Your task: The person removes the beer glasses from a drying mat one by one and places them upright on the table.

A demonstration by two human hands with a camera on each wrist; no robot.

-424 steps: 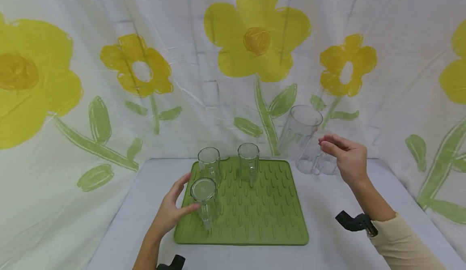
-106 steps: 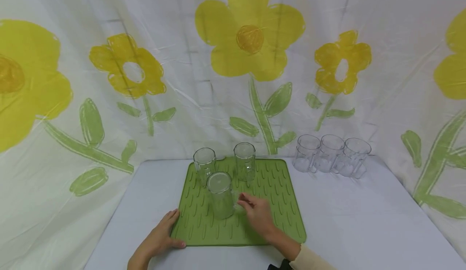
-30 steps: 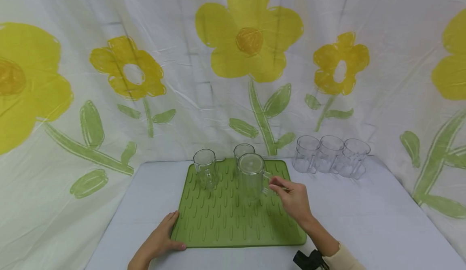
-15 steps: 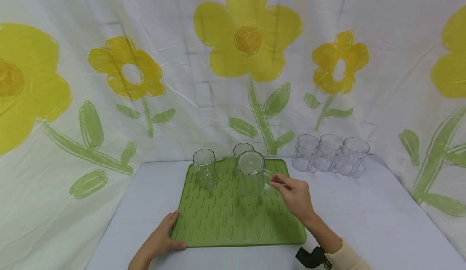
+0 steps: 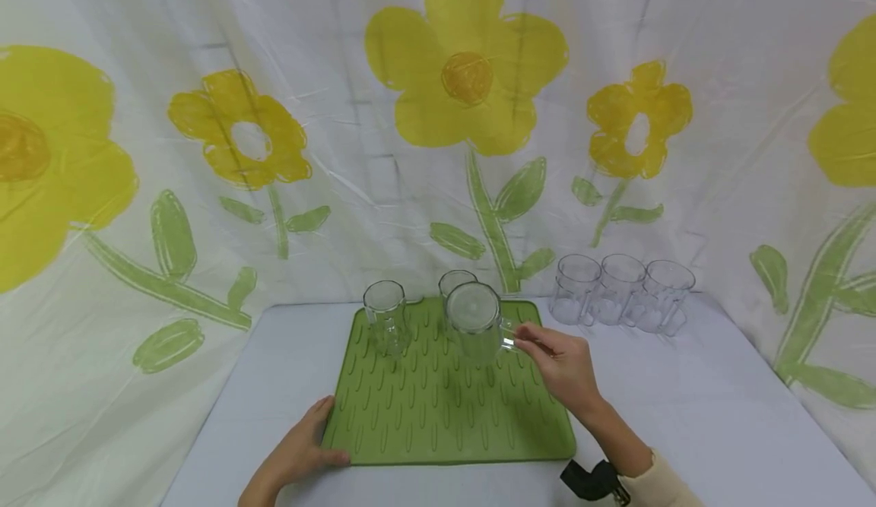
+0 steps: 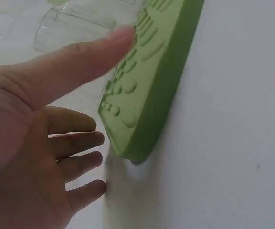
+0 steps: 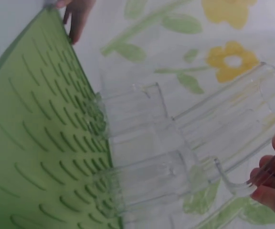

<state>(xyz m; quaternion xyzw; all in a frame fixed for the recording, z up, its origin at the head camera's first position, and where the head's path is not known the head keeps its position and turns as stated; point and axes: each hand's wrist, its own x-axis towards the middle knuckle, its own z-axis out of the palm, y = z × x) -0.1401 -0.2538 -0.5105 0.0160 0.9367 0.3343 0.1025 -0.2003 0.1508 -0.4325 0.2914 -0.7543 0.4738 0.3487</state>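
Note:
My right hand (image 5: 564, 366) pinches the handle of a clear glass mug (image 5: 474, 321), held bottom up above the mat, slightly tilted. In the right wrist view the held mug (image 7: 237, 119) is raised off the green mat (image 7: 32, 157), the fingers (image 7: 271, 200) closed on its handle. My left hand (image 5: 297, 446) rests at the front left corner of the ridged green mat (image 5: 438, 423). The left wrist view shows its thumb stretched over the mat (image 6: 161, 86) and the other fingers loosely extended along the edge. Behind the held mug, a second mug (image 5: 457, 280) is partly hidden.
Another glass mug (image 5: 386, 317) stands at the mat's back left. Three clear mugs (image 5: 619, 290) stand upright in a row at the table's back right. A white curtain (image 5: 383, 210) with yellow flowers hangs behind the white table (image 5: 657, 423).
My right hand, earlier by the right-hand mugs, has lifted the front mug and carried it right and back, raising it slightly lately. My left hand moved from that mug to the mat's corner.

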